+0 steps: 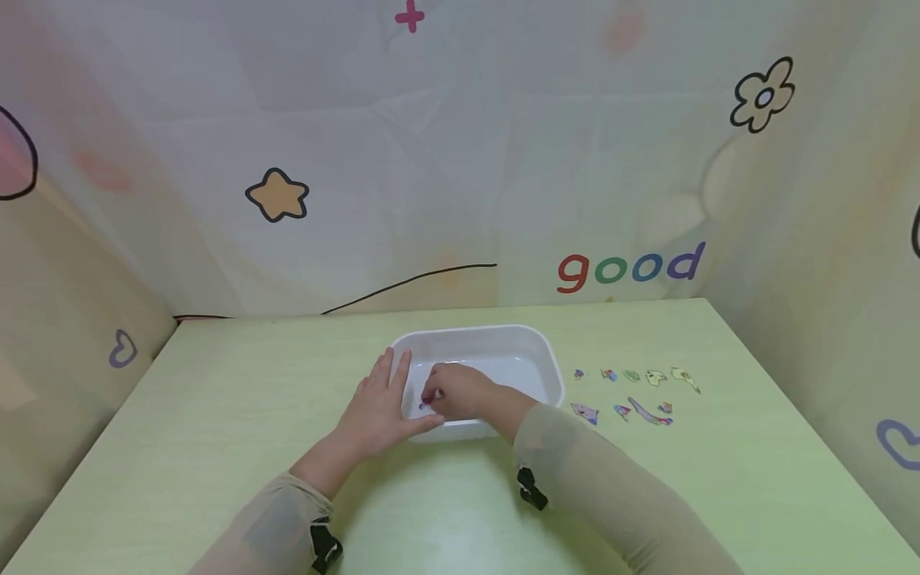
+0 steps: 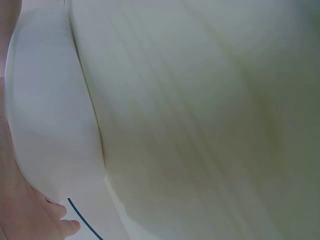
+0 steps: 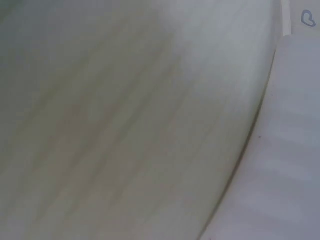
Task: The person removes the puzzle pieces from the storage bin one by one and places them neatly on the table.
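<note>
A white plastic tray [image 1: 513, 367] stands on the pale table. My left hand [image 1: 377, 407] rests over its left end, fingers straight and spread along the left rim, thumb along the near rim. Inside the tray, my right hand [image 1: 460, 391] has its fingers curled and pinches a small purple piece [image 1: 425, 405] low over the tray floor. Most of that piece is hidden by the fingertips. In the left wrist view, the tray's outer wall [image 2: 55, 110] shows beside part of the left hand [image 2: 25, 215]. The right wrist view catches the tray wall [image 3: 280, 160] but no hand.
Several small colourful cut-out pieces lie in two rows right of the tray, among them a long curved strip [image 1: 649, 411], a purple piece [image 1: 585, 413] and a yellowish one [image 1: 685, 377]. A printed cloth [image 1: 446, 176] hangs behind the table [image 1: 216, 447].
</note>
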Motion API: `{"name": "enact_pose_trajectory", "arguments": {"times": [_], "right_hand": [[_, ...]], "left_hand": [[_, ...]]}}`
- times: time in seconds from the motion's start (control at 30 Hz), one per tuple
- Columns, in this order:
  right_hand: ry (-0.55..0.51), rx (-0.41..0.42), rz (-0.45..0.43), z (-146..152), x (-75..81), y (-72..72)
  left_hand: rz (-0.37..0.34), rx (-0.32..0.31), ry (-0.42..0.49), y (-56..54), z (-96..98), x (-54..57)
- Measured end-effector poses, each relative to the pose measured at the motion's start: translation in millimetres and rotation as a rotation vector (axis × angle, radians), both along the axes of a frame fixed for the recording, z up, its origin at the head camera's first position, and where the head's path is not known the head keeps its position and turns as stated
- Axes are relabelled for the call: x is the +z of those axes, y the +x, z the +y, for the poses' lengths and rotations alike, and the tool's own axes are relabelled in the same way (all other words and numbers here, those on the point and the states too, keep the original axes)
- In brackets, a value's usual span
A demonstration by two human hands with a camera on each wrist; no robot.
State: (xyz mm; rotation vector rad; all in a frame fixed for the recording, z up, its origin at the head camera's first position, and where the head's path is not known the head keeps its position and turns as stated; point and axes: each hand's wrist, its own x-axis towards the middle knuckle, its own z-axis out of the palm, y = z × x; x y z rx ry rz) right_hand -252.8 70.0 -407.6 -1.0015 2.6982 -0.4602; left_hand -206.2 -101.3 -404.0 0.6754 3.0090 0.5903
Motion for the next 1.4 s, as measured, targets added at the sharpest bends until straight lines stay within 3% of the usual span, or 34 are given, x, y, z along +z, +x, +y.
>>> {"name": "enact_pose_trajectory", "arguments": {"times": [0.27,0.37,0.6,0.73,0.87,0.97,1.1,1.4], "right_hand": [[0.089,-0.04,0.045,8.9,1.1,0.7],[0.058,-0.057,0.012,18.0,1.6,1.6],[-0.157,-0.132,-0.161,47.1,3.2,4.6],[-0.253,-0.247,-0.262,68.6,6.8,5.1],[-0.41,-0.401,-0.408,90.4,17.2,7.6],[-0.509,-0.469,-0.479,104.6,26.1,13.4],[-0.541,-0.487,-0.482,123.3,32.9,22.8],[-0.61,-0.551,-0.498,148.8,40.9,31.4]], "left_hand": [[-0.023,0.012,0.018,-1.8,0.3,-2.1],[-0.041,0.022,0.015,-1.6,0.2,-1.7],[-0.046,0.031,0.023,-1.5,-0.9,-4.1],[-0.069,0.032,0.007,-1.6,-0.7,-4.2],[-0.063,0.037,0.002,-3.0,-0.6,-3.2],[-0.068,0.04,-0.004,-3.5,-1.7,-3.8],[-0.094,0.03,-0.005,-2.0,-2.2,-4.6],[-0.071,0.017,-0.009,-3.4,-2.1,-1.3]]}}
